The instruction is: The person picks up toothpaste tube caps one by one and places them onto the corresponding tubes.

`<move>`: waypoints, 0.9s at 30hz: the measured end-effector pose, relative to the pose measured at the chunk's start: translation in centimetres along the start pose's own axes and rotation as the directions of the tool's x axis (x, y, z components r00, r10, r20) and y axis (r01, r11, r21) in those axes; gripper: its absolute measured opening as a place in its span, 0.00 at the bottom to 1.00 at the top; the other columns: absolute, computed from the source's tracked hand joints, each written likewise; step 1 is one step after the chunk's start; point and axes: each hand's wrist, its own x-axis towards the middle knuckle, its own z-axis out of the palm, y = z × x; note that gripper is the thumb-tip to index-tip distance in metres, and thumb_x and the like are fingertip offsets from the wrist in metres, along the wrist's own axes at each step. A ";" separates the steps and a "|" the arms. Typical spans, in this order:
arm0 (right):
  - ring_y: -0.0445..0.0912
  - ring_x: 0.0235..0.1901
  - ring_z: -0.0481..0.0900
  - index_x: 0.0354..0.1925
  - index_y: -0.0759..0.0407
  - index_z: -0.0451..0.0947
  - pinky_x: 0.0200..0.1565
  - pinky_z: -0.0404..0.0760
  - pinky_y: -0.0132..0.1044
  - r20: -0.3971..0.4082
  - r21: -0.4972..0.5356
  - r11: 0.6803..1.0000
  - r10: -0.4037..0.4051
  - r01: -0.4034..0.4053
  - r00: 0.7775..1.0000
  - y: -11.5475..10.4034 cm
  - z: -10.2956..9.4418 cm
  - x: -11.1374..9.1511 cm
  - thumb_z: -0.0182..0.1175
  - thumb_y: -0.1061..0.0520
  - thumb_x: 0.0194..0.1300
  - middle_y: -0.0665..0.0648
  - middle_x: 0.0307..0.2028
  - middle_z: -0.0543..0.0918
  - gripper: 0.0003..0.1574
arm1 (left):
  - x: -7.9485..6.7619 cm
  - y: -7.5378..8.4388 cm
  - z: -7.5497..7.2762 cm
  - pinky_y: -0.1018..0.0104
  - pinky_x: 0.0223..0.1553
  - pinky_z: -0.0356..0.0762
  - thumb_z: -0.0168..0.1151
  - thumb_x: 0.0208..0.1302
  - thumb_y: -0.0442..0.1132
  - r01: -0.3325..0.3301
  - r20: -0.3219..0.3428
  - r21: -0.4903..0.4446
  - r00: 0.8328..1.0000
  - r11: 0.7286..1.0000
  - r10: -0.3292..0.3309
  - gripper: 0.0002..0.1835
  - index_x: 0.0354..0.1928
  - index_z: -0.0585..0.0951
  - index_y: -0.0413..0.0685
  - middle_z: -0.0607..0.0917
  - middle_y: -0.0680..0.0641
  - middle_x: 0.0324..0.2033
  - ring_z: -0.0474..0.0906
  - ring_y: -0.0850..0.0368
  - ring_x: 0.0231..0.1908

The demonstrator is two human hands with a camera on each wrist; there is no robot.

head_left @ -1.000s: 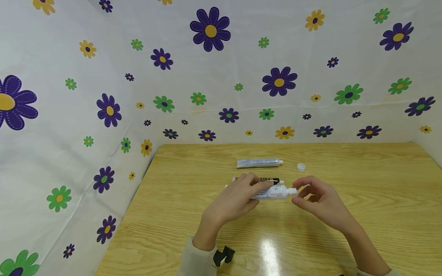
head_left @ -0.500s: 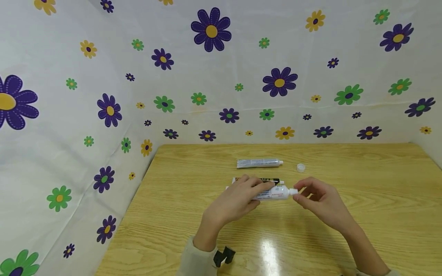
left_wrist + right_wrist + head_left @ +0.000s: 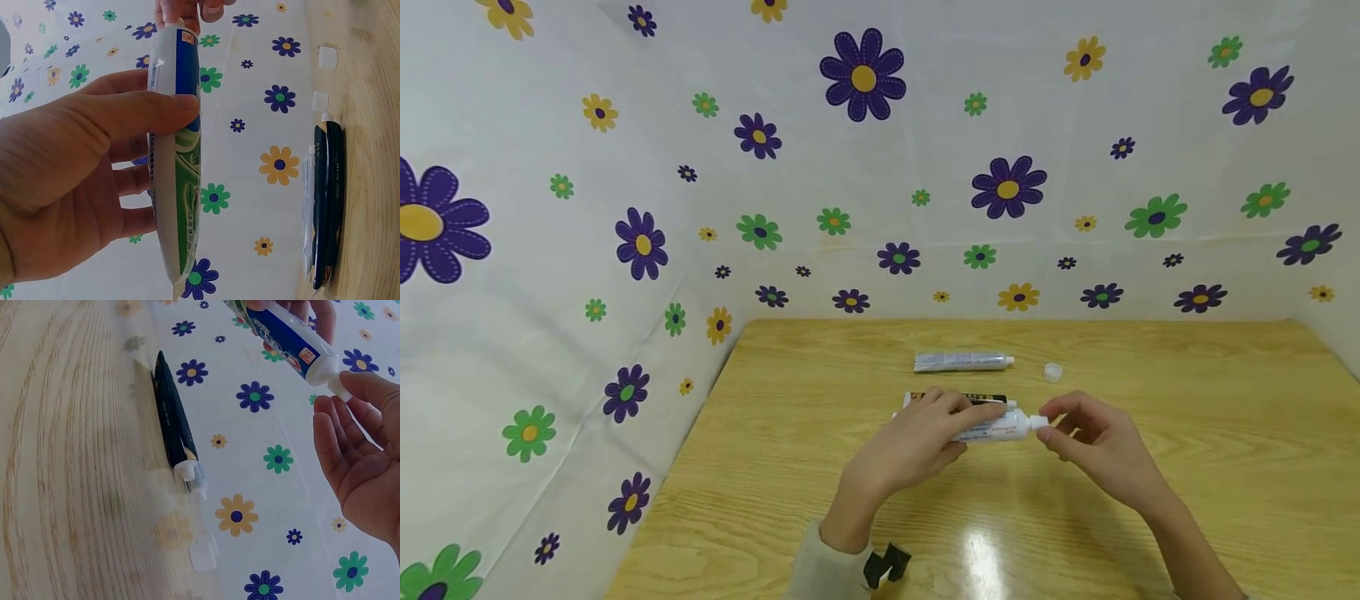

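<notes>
In the head view my left hand point(image 3: 910, 442) grips a white toothpaste tube point(image 3: 1011, 423) above the table. The left wrist view shows the thumb laid across the tube's front, which has a blue band and green print point(image 3: 187, 181). My right hand point(image 3: 1101, 446) is at the tube's neck end, thumb and fingertips pinching the small white cap point(image 3: 339, 387). Behind the left hand lies a black toothpaste tube point(image 3: 329, 200), partly covered by the hand in the head view.
Farther back on the wooden table point(image 3: 1187, 392) lies a silvery-white tube point(image 3: 962, 362). To its right is a loose white cap point(image 3: 1053, 372). A black clip-like piece point(image 3: 886, 567) is by the left sleeve. Flower-patterned cloth point(image 3: 925, 150) rises behind and at the sides.
The right thumb and fingertips have closed in on the cap from slightly apart. The held tube has shifted a little to the right. The head view has tilted up slightly.
</notes>
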 end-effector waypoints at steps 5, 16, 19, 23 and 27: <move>0.43 0.26 0.80 0.46 0.66 0.78 0.27 0.82 0.37 -0.004 0.005 1.000 0.008 -0.008 1.000 0.0 0.0 0.1 0.63 0.68 0.65 0.55 0.31 0.82 0.10 | 0.1 -0.1 0.1 0.59 0.54 0.76 0.65 0.68 0.37 0.002 -0.002 0.014 1.000 1.000 -0.002 0.35 0.73 0.66 0.67 0.79 0.51 0.54 0.73 0.54 0.54; 0.47 0.26 0.80 0.44 0.63 0.78 0.26 0.83 0.37 0.011 0.000 1.000 0.018 -0.018 1.000 0.6 0.3 0.2 0.63 0.66 0.67 0.53 0.30 0.81 0.07 | -0.1 -0.2 0.3 0.60 0.54 0.75 0.63 0.69 0.36 -0.001 -0.017 0.038 1.000 0.999 0.002 0.34 0.73 0.67 0.67 0.79 0.52 0.53 0.73 0.55 0.53; 0.45 0.25 0.80 0.44 0.62 0.78 0.26 0.82 0.36 0.030 -0.013 1.000 -0.001 0.002 1.000 0.8 0.4 0.2 0.63 0.66 0.66 0.52 0.30 0.81 0.08 | -0.2 -0.3 0.4 0.61 0.55 0.75 0.62 0.69 0.36 0.001 -0.022 0.046 1.000 0.999 0.000 0.32 0.72 0.68 0.68 0.80 0.52 0.52 0.73 0.55 0.52; 0.43 0.25 0.78 0.45 0.60 0.78 0.24 0.80 0.35 0.054 -0.035 0.999 -0.027 0.029 0.998 0.9 0.4 0.1 0.64 0.66 0.65 0.51 0.30 0.80 0.10 | -0.2 -0.4 0.5 0.62 0.55 0.75 0.63 0.69 0.36 -0.005 -0.032 0.063 0.999 0.998 0.007 0.32 0.71 0.69 0.68 0.80 0.52 0.51 0.73 0.56 0.51; 0.41 0.26 0.78 0.45 0.60 0.78 0.24 0.79 0.34 0.068 -0.041 0.998 -0.036 0.039 0.997 0.9 0.4 -0.1 0.64 0.66 0.65 0.50 0.30 0.81 0.10 | -0.4 -0.4 0.6 0.63 0.54 0.76 0.66 0.67 0.36 -0.003 -0.040 0.079 0.999 0.997 0.006 0.34 0.71 0.69 0.70 0.81 0.54 0.51 0.74 0.57 0.50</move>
